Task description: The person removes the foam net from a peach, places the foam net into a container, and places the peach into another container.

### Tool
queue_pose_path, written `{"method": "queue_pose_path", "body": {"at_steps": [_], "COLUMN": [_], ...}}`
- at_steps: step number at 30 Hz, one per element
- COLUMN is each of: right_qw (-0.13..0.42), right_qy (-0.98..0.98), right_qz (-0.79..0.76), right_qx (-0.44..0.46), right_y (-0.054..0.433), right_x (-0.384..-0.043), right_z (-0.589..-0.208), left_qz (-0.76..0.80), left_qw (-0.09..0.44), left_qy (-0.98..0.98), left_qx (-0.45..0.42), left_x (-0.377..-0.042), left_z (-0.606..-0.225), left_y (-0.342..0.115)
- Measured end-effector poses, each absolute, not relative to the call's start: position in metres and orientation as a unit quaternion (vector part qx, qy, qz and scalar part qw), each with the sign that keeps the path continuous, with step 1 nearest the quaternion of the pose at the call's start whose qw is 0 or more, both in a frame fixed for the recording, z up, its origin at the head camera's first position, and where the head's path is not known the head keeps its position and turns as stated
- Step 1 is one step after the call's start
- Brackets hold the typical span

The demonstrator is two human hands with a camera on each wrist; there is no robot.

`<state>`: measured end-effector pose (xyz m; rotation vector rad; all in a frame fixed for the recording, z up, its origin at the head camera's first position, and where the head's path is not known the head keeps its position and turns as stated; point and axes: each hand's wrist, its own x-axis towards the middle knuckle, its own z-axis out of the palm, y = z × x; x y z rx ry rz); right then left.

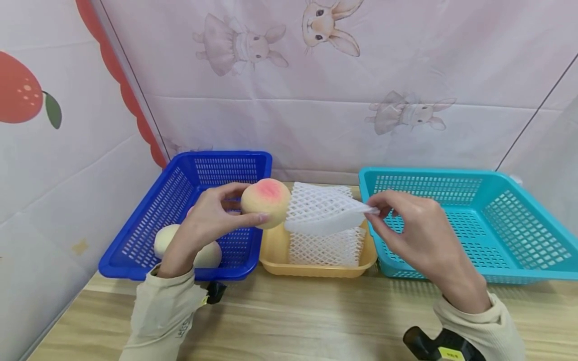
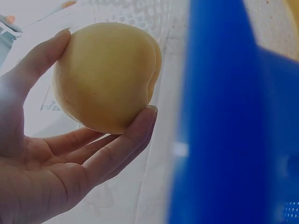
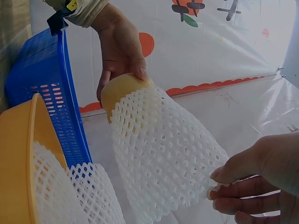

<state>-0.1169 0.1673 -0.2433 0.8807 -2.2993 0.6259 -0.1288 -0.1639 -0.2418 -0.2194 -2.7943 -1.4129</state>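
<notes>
A pale yellow peach with a pink blush (image 1: 267, 200) is held in my left hand (image 1: 203, 223), thumb on one side and fingers on the other. The left wrist view shows the peach (image 2: 105, 77) gripped near the fingertips, its crease facing right. My right hand (image 1: 417, 233) pinches the far end of a white foam net sleeve (image 1: 322, 208). The open mouth of the sleeve reaches the peach's right side, and in the right wrist view the net (image 3: 159, 149) overlaps part of the peach (image 3: 122, 88). Both are held above a yellow tray.
The yellow tray (image 1: 318, 271) holds more white foam nets (image 1: 325, 248). On its left stands a blue basket (image 1: 226, 273) with several peaches (image 1: 208, 255), partly behind my left wrist. A turquoise basket (image 1: 478, 223) is on the right. All stand on a wooden table (image 1: 289, 316) before a fabric-covered wall.
</notes>
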Motion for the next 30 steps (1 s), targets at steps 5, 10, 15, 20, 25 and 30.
{"method": "queue_pose_path", "body": {"at_steps": [5, 10, 15, 20, 25, 30], "right_qw": [0.294, 0.293, 0.294, 0.294, 0.296, 0.311], "right_qy": [-0.865, -0.864, -0.864, -0.868, -0.874, -0.878], "right_qz": [0.233, 0.233, 0.235, 0.229, 0.220, 0.203], "right_qx": [0.334, 0.336, 0.335, 0.329, 0.316, 0.301], "right_y": [0.167, 0.166, 0.165, 0.165, 0.163, 0.161], "right_x": [-0.118, -0.119, -0.121, -0.123, -0.123, -0.123], "right_z": [-0.244, -0.246, -0.248, -0.249, -0.251, -0.254], "left_qz": [-0.446, -0.446, -0.454, -0.458, -0.458, -0.458], "left_qw": [0.006, 0.007, 0.012, 0.013, 0.011, 0.012], "left_qy": [-0.893, -0.893, -0.888, -0.886, -0.887, -0.887], "left_qx": [-0.066, -0.063, -0.071, -0.069, -0.063, -0.060], "left_x": [-0.127, -0.126, -0.125, -0.123, -0.122, -0.121], "left_z": [-0.241, -0.240, -0.238, -0.236, -0.234, -0.234], "left_y": [-0.167, -0.168, -0.169, -0.170, -0.171, -0.171]}}
